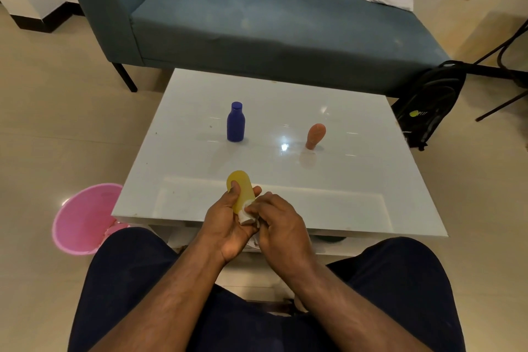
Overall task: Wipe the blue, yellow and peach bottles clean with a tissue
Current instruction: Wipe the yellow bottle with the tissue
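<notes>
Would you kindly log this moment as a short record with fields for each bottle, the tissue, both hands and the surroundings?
yellow bottle: held above the table's near edge
left hand: grips the yellow bottle
right hand: presses the tissue to the bottle's lower end
blue bottle: upright on the table, far left, untouched
peach bottle: standing cap-down, far right, untouched
bin: pink, on the floor left of the table
sofa: behind the table
backpack: black, on the floor at right
</notes>
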Tool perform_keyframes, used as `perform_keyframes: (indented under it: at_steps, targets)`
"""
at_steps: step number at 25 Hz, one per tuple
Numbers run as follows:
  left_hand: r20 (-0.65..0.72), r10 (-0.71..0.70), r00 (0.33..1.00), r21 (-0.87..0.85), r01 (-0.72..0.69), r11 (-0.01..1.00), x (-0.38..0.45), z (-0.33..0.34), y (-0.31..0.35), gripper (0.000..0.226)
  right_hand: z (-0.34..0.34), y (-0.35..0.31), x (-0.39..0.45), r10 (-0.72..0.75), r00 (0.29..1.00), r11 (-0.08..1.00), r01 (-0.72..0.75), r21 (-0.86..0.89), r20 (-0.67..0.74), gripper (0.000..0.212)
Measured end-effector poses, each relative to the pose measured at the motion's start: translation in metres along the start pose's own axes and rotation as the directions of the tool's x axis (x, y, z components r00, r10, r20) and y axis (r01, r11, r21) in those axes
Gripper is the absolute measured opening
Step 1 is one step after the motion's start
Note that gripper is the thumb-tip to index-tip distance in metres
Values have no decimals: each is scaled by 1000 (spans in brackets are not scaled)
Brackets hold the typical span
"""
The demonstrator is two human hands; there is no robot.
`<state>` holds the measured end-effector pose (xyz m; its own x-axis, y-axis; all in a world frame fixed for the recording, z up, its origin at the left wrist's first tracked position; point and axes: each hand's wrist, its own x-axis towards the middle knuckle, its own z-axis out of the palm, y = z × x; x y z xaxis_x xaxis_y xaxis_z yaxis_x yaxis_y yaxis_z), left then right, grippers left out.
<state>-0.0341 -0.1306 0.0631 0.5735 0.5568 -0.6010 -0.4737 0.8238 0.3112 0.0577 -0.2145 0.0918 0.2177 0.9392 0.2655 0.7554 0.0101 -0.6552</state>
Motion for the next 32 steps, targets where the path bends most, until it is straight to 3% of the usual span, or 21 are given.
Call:
perform_keyframes:
  at_steps: [5,9,13,18,22,27,32]
  targets:
    - [-20,20,1000,-9,-21,1000,-3,3,-2,42,-5,3,7,52,997,999,-52,-11,-60,27]
    - [-34,30,999,-28,-31,999,-2,1,-2,49,-2,-1,3,-113,993,992,115,-48,41,28]
    - [-21,20,1000,-33,-21,999,-1,-2,-1,52,-3,10,9,145,989,987,-142,73,-39,29]
    - [-3,-43,999,4,43,999,-4,1,-1,58,-1,0,0,-33,999,999,33,-25,17,29]
    - [28,-59,998,45,57,997,-10,7,-4,50,-9,11,21,149,986,988,-145,45,-77,24]
    - [38,-80,996,-14,81,997,-14,10,-1,44,-6,-2,8,207,976,968,-196,159,-59,19]
    - [98,-53,994,111,42,993,-16,12,-5,47,-13,7,37,278,956,952,-262,156,-94,22]
